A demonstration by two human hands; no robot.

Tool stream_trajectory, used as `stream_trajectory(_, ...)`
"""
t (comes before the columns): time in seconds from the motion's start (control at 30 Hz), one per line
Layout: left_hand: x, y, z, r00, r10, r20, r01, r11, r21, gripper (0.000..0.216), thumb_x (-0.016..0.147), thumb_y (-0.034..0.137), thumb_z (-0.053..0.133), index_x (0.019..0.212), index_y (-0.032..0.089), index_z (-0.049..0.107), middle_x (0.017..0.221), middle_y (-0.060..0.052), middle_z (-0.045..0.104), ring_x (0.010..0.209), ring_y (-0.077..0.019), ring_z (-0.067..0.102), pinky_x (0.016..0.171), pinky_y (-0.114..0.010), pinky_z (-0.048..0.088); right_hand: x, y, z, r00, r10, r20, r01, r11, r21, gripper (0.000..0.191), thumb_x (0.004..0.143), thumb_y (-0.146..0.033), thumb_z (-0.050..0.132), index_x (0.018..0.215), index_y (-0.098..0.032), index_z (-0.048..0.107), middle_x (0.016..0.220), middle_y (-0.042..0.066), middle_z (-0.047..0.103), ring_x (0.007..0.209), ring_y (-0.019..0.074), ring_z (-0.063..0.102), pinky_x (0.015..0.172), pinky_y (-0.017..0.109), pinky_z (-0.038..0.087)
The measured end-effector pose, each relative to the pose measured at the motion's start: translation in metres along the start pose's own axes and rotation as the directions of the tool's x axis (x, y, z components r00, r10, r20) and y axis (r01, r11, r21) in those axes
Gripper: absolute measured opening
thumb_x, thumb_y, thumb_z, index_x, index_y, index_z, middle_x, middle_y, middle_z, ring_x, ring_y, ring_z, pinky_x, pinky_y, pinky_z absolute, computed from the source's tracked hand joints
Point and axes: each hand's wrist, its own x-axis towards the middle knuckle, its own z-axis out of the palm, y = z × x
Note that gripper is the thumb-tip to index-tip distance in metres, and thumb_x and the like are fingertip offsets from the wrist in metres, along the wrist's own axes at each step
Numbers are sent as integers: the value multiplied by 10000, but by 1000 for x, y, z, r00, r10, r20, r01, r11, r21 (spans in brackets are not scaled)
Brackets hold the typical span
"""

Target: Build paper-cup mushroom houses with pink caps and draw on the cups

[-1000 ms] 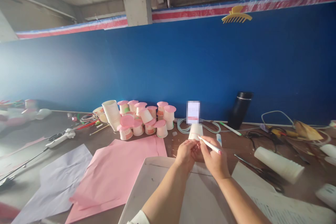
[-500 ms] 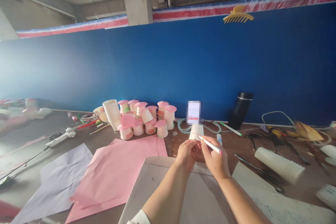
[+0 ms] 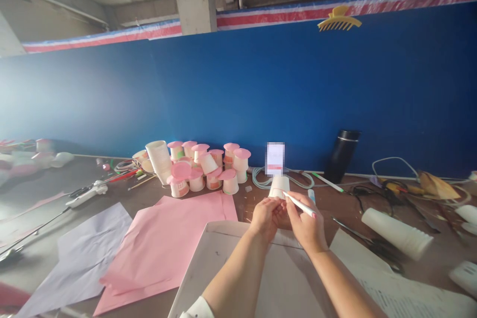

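A white paper cup [image 3: 279,185] is held upside down by my left hand [image 3: 267,214], whose fingers close round its lower rim. My right hand [image 3: 308,223] grips a white marker pen [image 3: 301,205] with its tip against the cup's side. A faint line shows on the cup near the tip. Under my forearms lies a large white board or sheet [image 3: 223,248]. Left of the hands, several upturned paper cups [image 3: 230,185] wear pink round tops, and some have orange or green drawings.
Pink paper [image 3: 167,243] and pale lilac paper [image 3: 80,253] lie to the left. A stack of white cups [image 3: 158,161] stands at the back. On the right are a cup stack on its side [image 3: 395,232], scissors [image 3: 372,243], a black flask [image 3: 342,156], a green-ended marker [image 3: 328,182] and cables.
The pen tip has shifted very slightly left along the cup's side. Both hands keep nearly the same place and grip.
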Motion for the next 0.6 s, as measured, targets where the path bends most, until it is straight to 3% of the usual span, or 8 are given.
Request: stream_trajectory(0.6,-3,2,3,1000,-6,7,6,1000,1,146,702,108,798,727,81,657,708,-49,644,647,-85,603,690,-186,519,0,-1,-1,996,77,37,-78,996,31,350,1014,-472,516,1042,-181,709,957,112,756,843,239,729,742,347,589)
